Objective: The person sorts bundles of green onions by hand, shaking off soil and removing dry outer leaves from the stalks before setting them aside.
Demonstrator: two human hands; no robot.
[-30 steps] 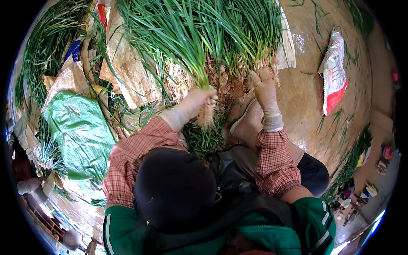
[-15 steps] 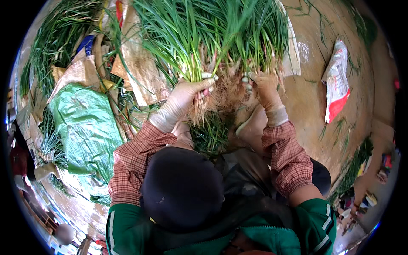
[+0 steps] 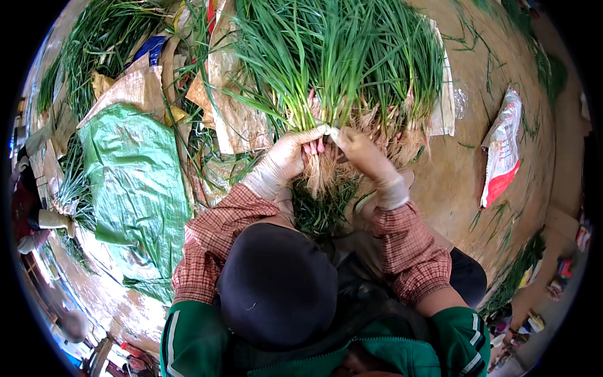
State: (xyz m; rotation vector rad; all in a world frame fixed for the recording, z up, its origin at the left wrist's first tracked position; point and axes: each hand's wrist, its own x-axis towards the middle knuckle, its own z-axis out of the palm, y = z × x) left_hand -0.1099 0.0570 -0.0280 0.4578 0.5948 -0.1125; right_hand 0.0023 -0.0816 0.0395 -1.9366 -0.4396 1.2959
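Observation:
My left hand (image 3: 291,152), in a pale glove, is wrapped round a bunch of spring onions (image 3: 304,115). Pinkish bulbs and stringy pale roots (image 3: 320,176) hang below its grip. Close against it, my right hand (image 3: 359,151), gloved too, is pinched at the stems on the bunch's right side; its fingertips nearly meet my left thumb, and its lower fingers are partly hidden. Beyond both hands lies a thick pile of spring onions (image 3: 383,56), leaves pointing away and roots (image 3: 408,141) toward me.
A green plastic sheet (image 3: 135,195) lies at the left, with more green leaves (image 3: 107,38) beyond it. Worn sacking (image 3: 235,107) lies beside the pile. On the wet brown floor at the right is a white and red bag (image 3: 502,147). Loose leaves (image 3: 320,210) lie below my hands.
My right hand has moved left from the pile's root ends to the bunch in my left hand. The left hand keeps its grip. The whole view has shifted slightly.

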